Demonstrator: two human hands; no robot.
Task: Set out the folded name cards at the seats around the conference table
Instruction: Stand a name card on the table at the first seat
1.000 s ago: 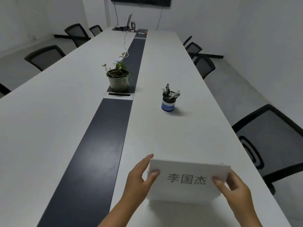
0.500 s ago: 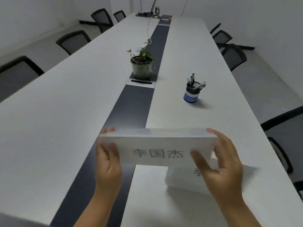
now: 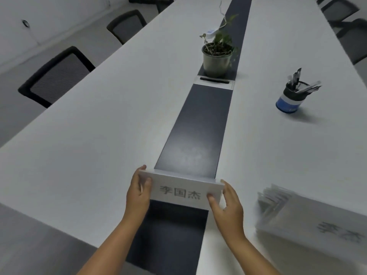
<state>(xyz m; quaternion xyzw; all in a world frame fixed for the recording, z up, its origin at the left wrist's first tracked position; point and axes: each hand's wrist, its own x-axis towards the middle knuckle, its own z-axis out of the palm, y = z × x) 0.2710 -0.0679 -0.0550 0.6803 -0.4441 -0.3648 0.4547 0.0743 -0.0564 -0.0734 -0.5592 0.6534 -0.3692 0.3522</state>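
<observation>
I hold a white folded name card (image 3: 181, 190) with three dark printed characters over the dark centre strip of the long white conference table (image 3: 99, 135), near its close end. My left hand (image 3: 139, 192) pinches the card's left end, thumb on the front. At the card's right end my right hand (image 3: 226, 207) pinches it the same way. A stack of more folded name cards (image 3: 309, 217) lies on the table to the right of my right hand, blurred.
A potted plant (image 3: 217, 54) stands on the dark strip farther along, behind a cable slot (image 3: 215, 81). A blue pen cup (image 3: 291, 98) with several pens sits to the right. Black mesh chairs (image 3: 57, 76) line the left side, and more chairs (image 3: 345, 20) the right.
Both hands lifted the top card off the stack and carried it left over the dark strip. The view swung left and down, so the stack now lies at the right.
</observation>
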